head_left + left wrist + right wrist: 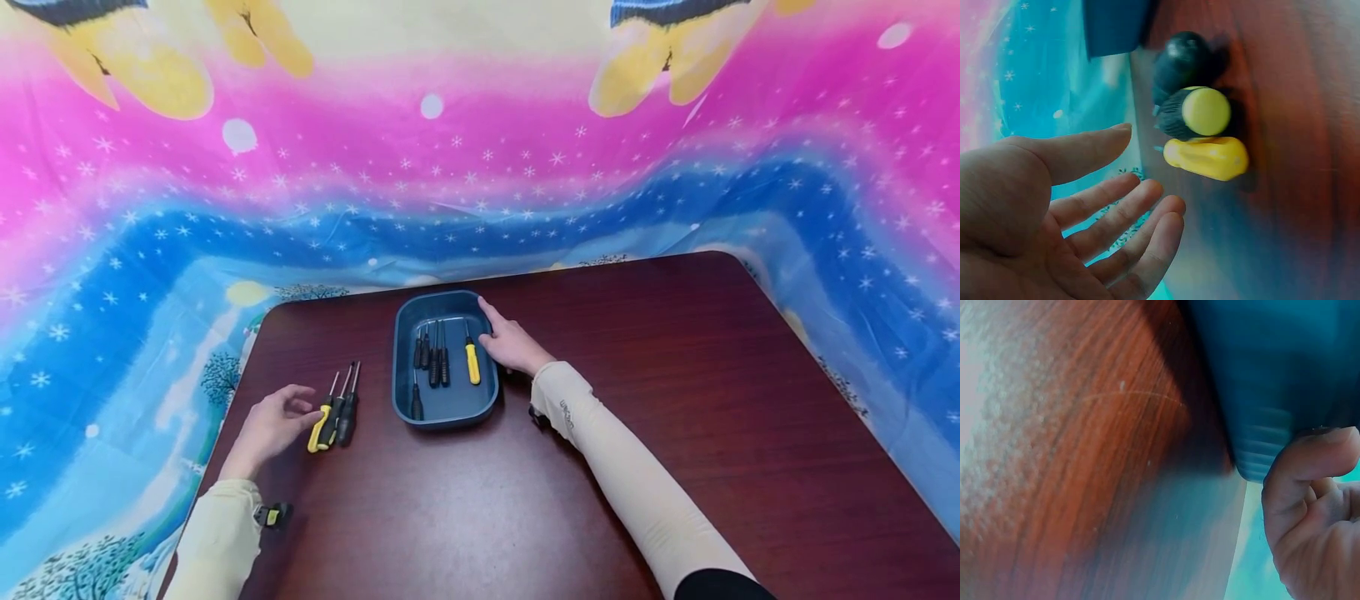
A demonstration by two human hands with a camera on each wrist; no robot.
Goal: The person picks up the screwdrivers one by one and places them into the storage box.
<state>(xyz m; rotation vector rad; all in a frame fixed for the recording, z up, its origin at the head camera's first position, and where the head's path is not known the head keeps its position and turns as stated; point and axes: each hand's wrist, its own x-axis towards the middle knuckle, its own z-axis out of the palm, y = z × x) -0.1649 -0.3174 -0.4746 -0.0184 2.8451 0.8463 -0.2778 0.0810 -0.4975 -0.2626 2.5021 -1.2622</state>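
My left hand [273, 425] reaches beside three screwdrivers lying on the table, its thumb and fingers apart with nothing between them. Nearest to it is a yellow-handled screwdriver [1210, 157]. Next to that lie a black-and-yellow screwdriver [1175, 114] and a black-handled screwdriver [347, 419]. My right hand [516, 346] holds the right side of a dark blue box [442, 426], its bent thumb [1319, 456] at the rim. Inside the box are several slim black screwdrivers [434, 371] and one yellow screwdriver [472, 364].
The dark reddish-brown table [697, 375] extends well to the right of the box. A printed cloth [480, 167] in pink and blue hangs behind the table and along both sides.
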